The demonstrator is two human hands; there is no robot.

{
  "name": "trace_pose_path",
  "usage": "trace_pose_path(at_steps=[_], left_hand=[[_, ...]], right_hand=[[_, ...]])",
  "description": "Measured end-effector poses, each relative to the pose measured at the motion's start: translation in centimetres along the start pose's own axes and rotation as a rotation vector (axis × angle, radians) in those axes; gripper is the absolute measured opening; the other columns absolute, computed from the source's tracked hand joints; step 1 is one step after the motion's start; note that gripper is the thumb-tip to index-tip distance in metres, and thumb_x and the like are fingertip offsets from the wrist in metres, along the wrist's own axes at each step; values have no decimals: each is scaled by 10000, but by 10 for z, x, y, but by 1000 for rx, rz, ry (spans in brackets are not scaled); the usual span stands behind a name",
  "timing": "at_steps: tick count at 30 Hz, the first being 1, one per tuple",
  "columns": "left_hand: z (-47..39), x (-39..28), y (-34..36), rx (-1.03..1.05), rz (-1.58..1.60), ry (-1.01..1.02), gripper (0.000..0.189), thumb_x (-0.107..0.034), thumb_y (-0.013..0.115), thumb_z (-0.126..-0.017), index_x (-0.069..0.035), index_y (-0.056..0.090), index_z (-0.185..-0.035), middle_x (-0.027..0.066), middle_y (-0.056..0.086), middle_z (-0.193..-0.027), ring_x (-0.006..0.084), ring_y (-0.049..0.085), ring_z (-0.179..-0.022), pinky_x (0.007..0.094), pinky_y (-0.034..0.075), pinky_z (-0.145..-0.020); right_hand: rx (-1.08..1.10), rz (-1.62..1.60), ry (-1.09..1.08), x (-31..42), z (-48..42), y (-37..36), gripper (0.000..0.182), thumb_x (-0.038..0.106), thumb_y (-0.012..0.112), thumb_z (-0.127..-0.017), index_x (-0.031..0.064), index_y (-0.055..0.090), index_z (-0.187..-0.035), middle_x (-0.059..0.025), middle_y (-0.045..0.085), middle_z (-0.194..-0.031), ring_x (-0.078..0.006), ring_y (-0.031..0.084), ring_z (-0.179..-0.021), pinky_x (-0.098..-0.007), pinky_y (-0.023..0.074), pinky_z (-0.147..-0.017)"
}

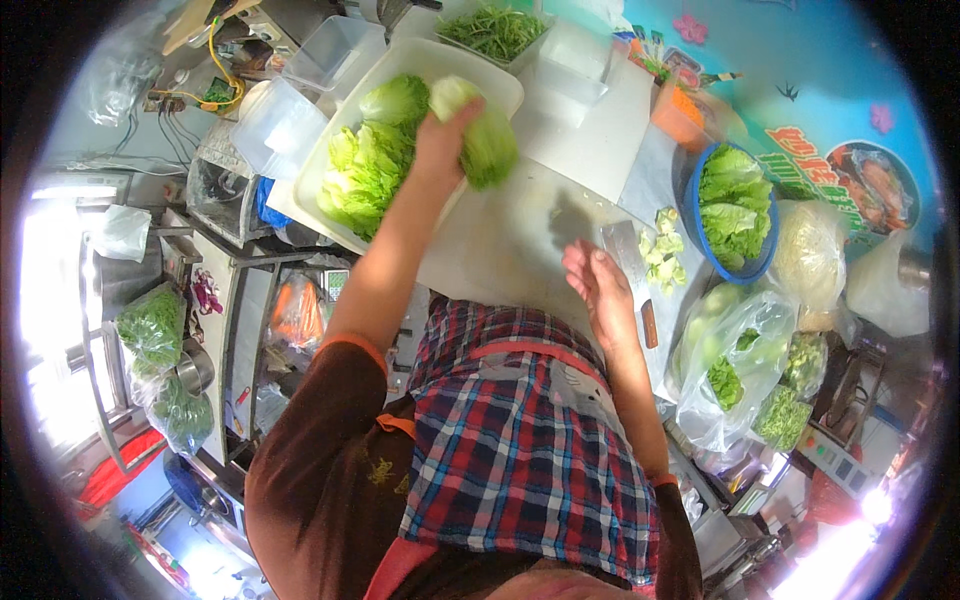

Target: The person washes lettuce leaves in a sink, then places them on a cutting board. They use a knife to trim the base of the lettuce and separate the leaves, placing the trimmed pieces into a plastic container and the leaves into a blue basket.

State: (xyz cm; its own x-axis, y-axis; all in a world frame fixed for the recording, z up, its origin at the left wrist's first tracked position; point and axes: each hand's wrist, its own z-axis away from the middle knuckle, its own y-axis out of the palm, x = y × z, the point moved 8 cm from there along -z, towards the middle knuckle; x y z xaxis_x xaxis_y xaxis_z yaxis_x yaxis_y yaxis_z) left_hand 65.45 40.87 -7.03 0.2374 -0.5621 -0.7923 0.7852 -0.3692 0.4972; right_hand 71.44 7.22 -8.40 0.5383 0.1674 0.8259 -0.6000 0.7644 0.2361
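Observation:
A head of lettuce (487,146) is gripped in my left hand (442,142), over the right side of a white plastic tub (409,54). Inside that tub lie another lettuce head (396,103) and loose lettuce leaves (367,169). My right hand (604,289) is held palm up above the worktop near its front edge, fingers apart and nothing in it. Just right of it lies a cleaver with a wooden handle (649,324) and a blade (622,244), beside cut lettuce stem ends (661,255). Lettuce leaves (733,210) fill a blue basket (772,244) farther right.
A tray of green shreds (491,34) and a clear container (574,64) stand at the back. An orange container (679,112) sits by the printed wall covering (817,67). Plastic bags of vegetables (739,375) crowd the right. Empty plastic boxes (279,127) stand left of the tub.

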Motion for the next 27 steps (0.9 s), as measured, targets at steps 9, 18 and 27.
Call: trace_pose_path(at_steps=[9, 18, 27], left_hand=[[-73, 17, -53, -349, -674, 571, 453, -303, 799, -844, -54, 653, -1193, 118, 669, -1140, 261, 625, -1033, 437, 498, -879], [-16, 100, 189, 420, -1594, 1319, 188, -141, 706, -791, -149, 738, -976, 64, 689, -1133, 273, 577, -1201, 489, 398, -1063], [-15, 115, 240, 728, -1954, 1243, 169, -140, 697, -794, -139, 756, -953, 56, 668, -1112, 284, 573, -1151, 468, 401, -1051]], right_hand=[[-128, 88, -155, 4, 18, -2, 374, 227, 610, -1057, 53, 589, -1387, -63, 671, -1245, -191, 657, -1123, -298, 519, -964], [194, 853, -1002, 132, 81, 202, 474, 406, 712, -929, 8, 634, -1174, -230, 573, -1193, -393, 558, -1105, -470, 489, -926], [-293, 633, -1487, 173, 105, 139, 260, 258, 683, -867, 52, 665, -1025, -150, 634, -952, -347, 587, -846, -496, 467, -756]])
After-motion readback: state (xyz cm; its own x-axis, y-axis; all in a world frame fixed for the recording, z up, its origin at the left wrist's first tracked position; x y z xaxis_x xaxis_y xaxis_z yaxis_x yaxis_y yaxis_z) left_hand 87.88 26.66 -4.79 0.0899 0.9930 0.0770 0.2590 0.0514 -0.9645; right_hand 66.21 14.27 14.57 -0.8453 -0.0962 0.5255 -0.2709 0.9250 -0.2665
